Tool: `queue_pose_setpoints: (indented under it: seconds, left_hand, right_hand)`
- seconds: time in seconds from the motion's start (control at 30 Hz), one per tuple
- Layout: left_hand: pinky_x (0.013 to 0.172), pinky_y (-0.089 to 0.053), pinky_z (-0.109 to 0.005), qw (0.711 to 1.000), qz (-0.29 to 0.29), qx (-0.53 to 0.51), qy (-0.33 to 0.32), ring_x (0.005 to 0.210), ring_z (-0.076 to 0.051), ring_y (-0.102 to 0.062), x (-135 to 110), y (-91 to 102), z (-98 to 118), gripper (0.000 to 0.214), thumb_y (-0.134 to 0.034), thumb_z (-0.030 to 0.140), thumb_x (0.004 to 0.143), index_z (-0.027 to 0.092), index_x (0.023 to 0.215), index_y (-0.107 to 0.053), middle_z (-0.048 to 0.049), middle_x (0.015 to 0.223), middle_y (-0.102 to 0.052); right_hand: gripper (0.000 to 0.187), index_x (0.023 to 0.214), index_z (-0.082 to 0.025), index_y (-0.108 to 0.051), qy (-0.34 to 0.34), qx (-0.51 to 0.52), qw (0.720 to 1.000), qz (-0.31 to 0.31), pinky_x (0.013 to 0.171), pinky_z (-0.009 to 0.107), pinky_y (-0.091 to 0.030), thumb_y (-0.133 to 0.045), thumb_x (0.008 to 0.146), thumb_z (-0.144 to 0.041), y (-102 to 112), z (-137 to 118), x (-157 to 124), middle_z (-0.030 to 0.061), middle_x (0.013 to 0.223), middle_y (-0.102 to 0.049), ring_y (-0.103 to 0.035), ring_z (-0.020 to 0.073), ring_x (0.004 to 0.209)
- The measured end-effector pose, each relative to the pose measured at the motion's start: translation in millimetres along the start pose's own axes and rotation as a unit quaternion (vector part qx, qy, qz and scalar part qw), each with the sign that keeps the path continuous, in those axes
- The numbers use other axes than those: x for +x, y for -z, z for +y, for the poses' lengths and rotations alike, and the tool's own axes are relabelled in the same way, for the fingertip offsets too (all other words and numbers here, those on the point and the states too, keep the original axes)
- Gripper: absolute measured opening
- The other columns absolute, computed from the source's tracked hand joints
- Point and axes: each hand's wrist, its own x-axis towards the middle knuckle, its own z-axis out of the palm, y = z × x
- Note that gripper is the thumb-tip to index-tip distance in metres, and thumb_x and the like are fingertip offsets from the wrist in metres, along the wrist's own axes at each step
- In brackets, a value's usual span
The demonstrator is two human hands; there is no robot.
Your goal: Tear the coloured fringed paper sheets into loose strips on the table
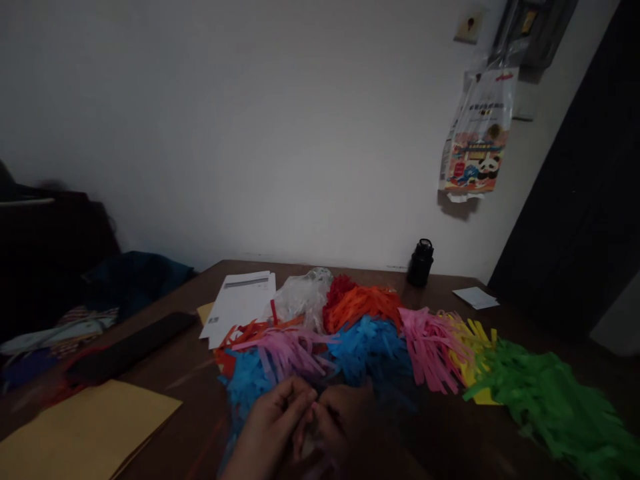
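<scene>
L hand (277, 417) & R hand (345, 417) fingers pinched, prob. on pinkish strips (324, 461) for control; orange fringe (364, 305) laid nr tabletop's (450, 295) back edge, prob. for room.

Panda-print bag (481, 130) on wall (260, 140), black container (421, 264)

The person's left hand (277, 417) sat close against the right hand (347, 413), fingers of both curled and thumbs bent inward; from where I stood, shadow hid how firmly either was closed.
</scene>
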Motion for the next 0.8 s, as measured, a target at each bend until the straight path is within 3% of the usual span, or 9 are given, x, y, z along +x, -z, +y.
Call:
queue_pose_setpoints:
  seconds: [0.2, 0.43, 0.53, 0.67, 0.8]
  left_hand:
    - [0.039, -0.034, -0.023, 0.999, -0.009, 0.036, -0.002, 0.031, -0.012, -0.044, -0.7, -1.9, 0.1, 0.056, -0.062, 0.077, 0.06, 0.022, 0.057, -0.056, 0.0048, 0.039, -0.055]
    - [0.042, -0.035, -0.023, 1.0, -0.005, 0.004, -0.003, 0.032, -0.01, -0.042, 0.1, 3.0, 3.1, 0.054, -0.066, 0.075, 0.059, 0.022, 0.055, -0.054, 0.0069, 0.038, -0.05]
    - [0.041, -0.035, -0.024, 1.0, 0.003, 0.001, 0.005, 0.031, -0.011, -0.041, 1.0, 3.7, -0.8, 0.054, -0.066, 0.075, 0.058, 0.022, 0.055, -0.053, 0.0066, 0.036, -0.05]
    - [0.039, -0.035, -0.023, 0.999, -0.027, -0.011, 0.013, 0.03, -0.011, -0.042, 2.3, 1.8, -5.6, 0.057, -0.067, 0.077, 0.055, 0.022, 0.058, -0.055, 0.0066, 0.034, -0.05]
    - [0.041, -0.036, -0.022, 0.998, -0.05, -0.036, -0.001, 0.035, -0.012, -0.047, 4.9, 5.4, -2.6, 0.056, -0.062, 0.076, 0.065, 0.021, 0.062, -0.057, 0.0053, 0.04, -0.054]
  right_hand:
    - [0.021, 0.064, -0.019, -0.054, -0.003, -0.018, 1.0, -0.008, 0.052, 0.024, -0.029, -0.053, 0.084, -0.015, -6.1, 5.1, -1.9, -0.0035, 0.06, -0.059, -0.055, 0.0098, 0.055]
    - [0.016, 0.074, -0.02, -0.06, -0.016, 0.059, 0.998, -0.012, 0.055, 0.021, -0.037, -0.053, 0.088, -0.017, -2.9, 4.9, -0.6, -0.0036, 0.066, -0.063, -0.059, 0.0106, 0.061]
    - [0.021, 0.073, -0.021, -0.059, 0.018, 0.01, 1.0, -0.013, 0.061, 0.023, -0.039, -0.05, 0.092, -0.021, -2.1, 4.0, -1.1, -0.0032, 0.066, -0.064, -0.061, 0.0115, 0.062]
    - [0.028, 0.068, -0.021, -0.053, 0.068, -0.032, 0.997, 0.019, 0.06, 0.025, -0.038, -0.042, 0.094, -0.024, -6.0, 5.9, -2.2, -0.0018, 0.064, -0.062, -0.061, 0.0126, 0.061]
    - [0.027, 0.072, -0.021, -0.054, 0.045, -0.022, 0.999, 0.018, 0.055, 0.023, -0.035, -0.042, 0.095, -0.02, -5.6, 7.3, -2.1, -0.0026, 0.065, -0.06, -0.058, 0.0104, 0.058]
